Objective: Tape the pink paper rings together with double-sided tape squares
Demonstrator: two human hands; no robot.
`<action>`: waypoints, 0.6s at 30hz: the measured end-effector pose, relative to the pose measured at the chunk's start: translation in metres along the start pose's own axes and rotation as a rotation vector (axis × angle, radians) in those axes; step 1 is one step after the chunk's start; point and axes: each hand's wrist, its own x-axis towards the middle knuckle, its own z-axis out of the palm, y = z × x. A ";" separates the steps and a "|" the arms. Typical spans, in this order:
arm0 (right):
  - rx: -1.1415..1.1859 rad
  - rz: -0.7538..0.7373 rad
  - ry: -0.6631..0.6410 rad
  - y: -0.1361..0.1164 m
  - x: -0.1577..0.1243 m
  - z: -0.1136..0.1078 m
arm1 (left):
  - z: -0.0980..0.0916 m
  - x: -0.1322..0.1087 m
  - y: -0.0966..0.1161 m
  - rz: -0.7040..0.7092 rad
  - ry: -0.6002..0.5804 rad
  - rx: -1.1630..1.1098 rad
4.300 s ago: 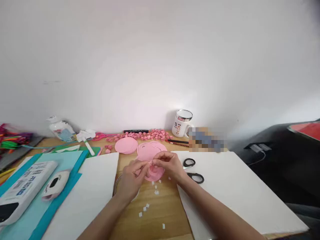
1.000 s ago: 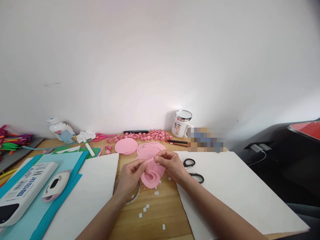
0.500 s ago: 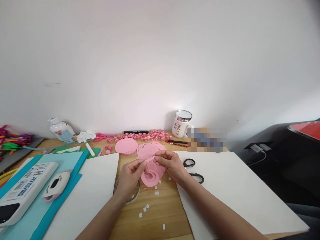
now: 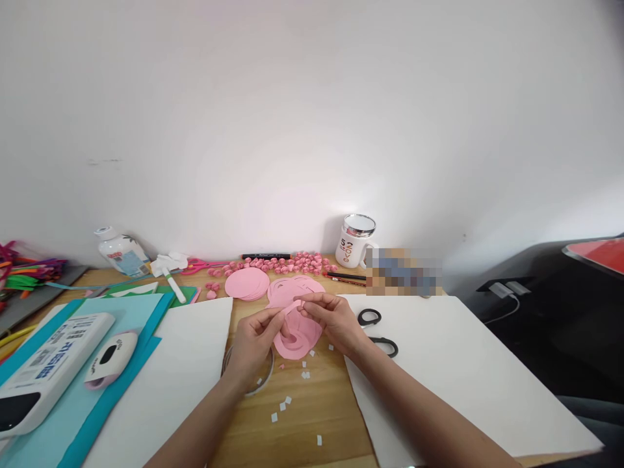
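A spiral-cut strip of pink paper [image 4: 291, 351] hangs between my two hands above the table. My left hand [image 4: 256, 338] pinches it at the left with thumb and forefinger, and my right hand [image 4: 334, 318] pinches its upper end. Behind it lie cut pink paper pieces [image 4: 299, 286], partly covered by my fingers. A stack of pink paper circles [image 4: 247, 283] is to the left of them. Under my left wrist shows a roll of tape [image 4: 267, 380], partly hidden. Black-handled scissors [image 4: 370, 318] lie by my right wrist, mostly out of sight.
Many small rolled pink paper roses [image 4: 305, 263] line the back, beside a white mug [image 4: 351, 250]. White boards [image 4: 468, 364] lie on both sides. At left are teal paper [image 4: 131, 325], a white box [image 4: 53, 364] and a bottle [image 4: 121, 252]. Small white squares [image 4: 283, 407] dot the table.
My right fingers have turned and curled the upper end of the pink strip over. The lower loop of the spiral has risen slightly. My left hand has barely moved.
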 end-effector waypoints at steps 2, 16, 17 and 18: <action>0.002 0.003 -0.002 0.001 0.000 -0.001 | 0.000 0.000 -0.001 -0.021 -0.013 -0.009; -0.002 -0.007 0.051 -0.001 0.001 0.000 | 0.001 0.000 0.005 0.049 0.002 0.053; 0.009 -0.001 0.050 -0.001 0.001 0.001 | 0.001 0.000 0.005 0.050 0.010 0.057; 0.017 0.005 0.043 -0.001 0.001 0.001 | 0.001 0.000 0.005 0.050 0.016 0.062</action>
